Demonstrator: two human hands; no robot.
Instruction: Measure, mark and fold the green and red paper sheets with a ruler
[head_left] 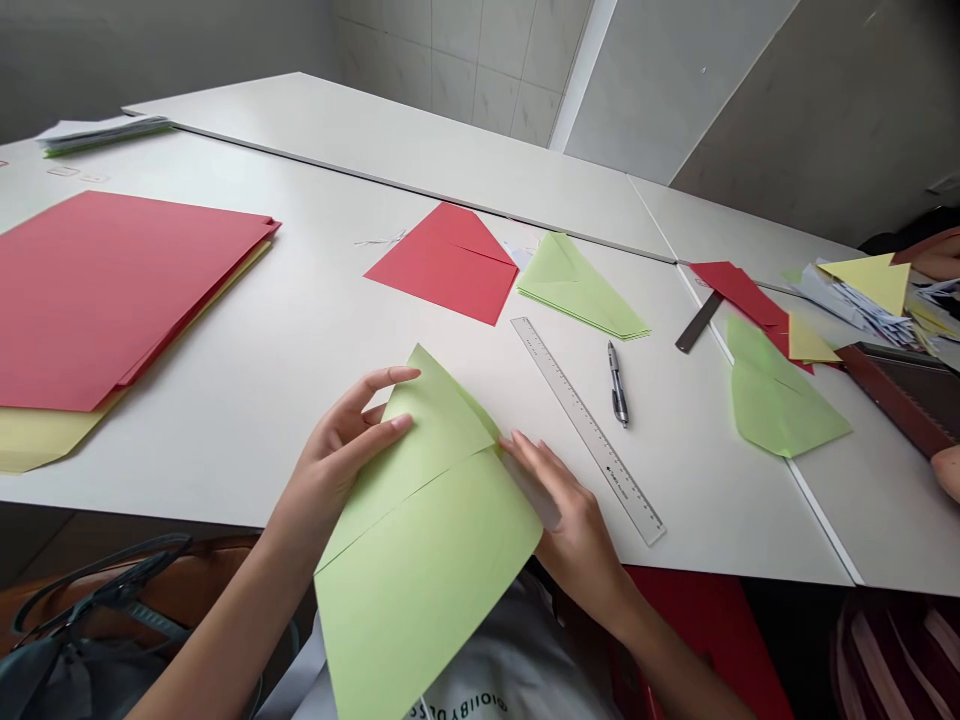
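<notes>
A light green sheet of paper [420, 530], its top corners folded in to a point, hangs over the near edge of the white table [247, 370]. My left hand [341, 455] grips its upper left folded flap, thumb and fingers pinched on the paper. My right hand [566, 520] lies with fingers stretched out along the sheet's right corner, partly under it.
A clear ruler [589, 430] and a pen [617, 385] lie right of the sheet. Folded red paper [446, 265] and folded green paper [574, 285] sit further back. A stack of red and yellow sheets [97, 295] fills the left. Another person's hand [949, 470] and more folded papers [780, 400] are at the right.
</notes>
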